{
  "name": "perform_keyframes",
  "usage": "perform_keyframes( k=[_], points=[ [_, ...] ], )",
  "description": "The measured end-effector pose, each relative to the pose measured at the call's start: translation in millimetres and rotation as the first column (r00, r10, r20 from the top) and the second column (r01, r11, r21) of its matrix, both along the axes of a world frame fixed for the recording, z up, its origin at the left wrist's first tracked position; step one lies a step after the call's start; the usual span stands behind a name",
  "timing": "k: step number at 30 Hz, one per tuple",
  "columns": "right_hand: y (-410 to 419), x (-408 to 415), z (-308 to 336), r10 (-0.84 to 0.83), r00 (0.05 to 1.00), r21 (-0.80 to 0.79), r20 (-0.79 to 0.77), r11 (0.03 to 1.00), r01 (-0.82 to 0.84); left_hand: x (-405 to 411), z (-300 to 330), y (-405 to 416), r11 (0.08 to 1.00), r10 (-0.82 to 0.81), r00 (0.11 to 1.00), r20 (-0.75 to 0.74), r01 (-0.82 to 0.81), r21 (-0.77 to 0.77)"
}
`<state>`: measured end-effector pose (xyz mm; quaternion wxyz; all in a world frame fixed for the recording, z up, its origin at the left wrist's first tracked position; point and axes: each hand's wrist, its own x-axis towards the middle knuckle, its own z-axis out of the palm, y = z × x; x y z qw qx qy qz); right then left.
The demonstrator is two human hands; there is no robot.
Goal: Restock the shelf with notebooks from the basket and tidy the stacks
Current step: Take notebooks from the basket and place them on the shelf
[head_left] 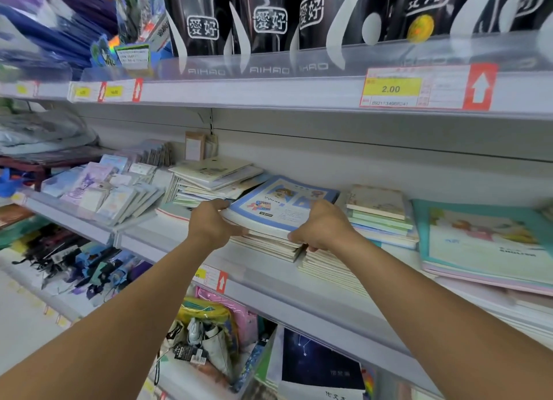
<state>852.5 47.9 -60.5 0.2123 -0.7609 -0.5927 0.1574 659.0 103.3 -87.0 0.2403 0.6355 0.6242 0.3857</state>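
Note:
A stack of thin notebooks with a blue-bordered cover [278, 203] lies on the middle shelf [269, 275], its top tilted up toward the back. My left hand [211, 221] grips the stack's left front corner. My right hand [321, 227] grips its right front edge, fingers curled under the upper notebooks. Below them more cream-edged notebooks [326, 268] stick out toward the shelf's front. No basket is in view.
A loose pile of pale notebooks [214, 175] sits left of the held stack, small pads [380, 211] to its right, and large teal-bordered books [484, 241] far right. Packaged cards [116, 190] stand at left. The upper shelf edge with a price tag [395, 88] hangs overhead.

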Motion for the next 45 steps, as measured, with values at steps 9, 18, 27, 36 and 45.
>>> perform_keyframes(
  k=[9, 18, 27, 36, 45],
  points=[
    [10.7, -6.0, -11.5, 0.051, 0.943, 0.072, 0.329, 0.994, -0.079, 0.5, -3.1, 8.3, 0.999, -0.026, 0.999, -0.026, 0.025, -0.045],
    [2.5, -11.8, -14.6, 0.026, 0.908, 0.146, 0.419, 0.985, -0.095, 2.8, -17.5, -0.2, 1.0, -0.015, 1.0, -0.012, 0.015, 0.024],
    [-91.6, -119.5, -163.8, 0.494, 0.852, 0.577, -0.174, 0.752, -0.318, -93.0, -159.1, -113.3, 0.988, 0.154, 0.941, 0.302, -0.154, -0.025],
    [-185.1, -184.6, -463.7, 0.006, 0.874, -0.701, -0.485, 0.596, -0.392, -201.3, -382.2, -284.5, 0.478, 0.603, 0.789, 0.118, -0.239, -0.845],
    [-206.5, -210.1, -520.4, -0.538, 0.732, -0.867, -0.418, 0.476, -0.145, -198.7, -421.2, -316.7, 0.31, 0.623, 0.781, 0.035, -0.205, -0.928]
  ],
)
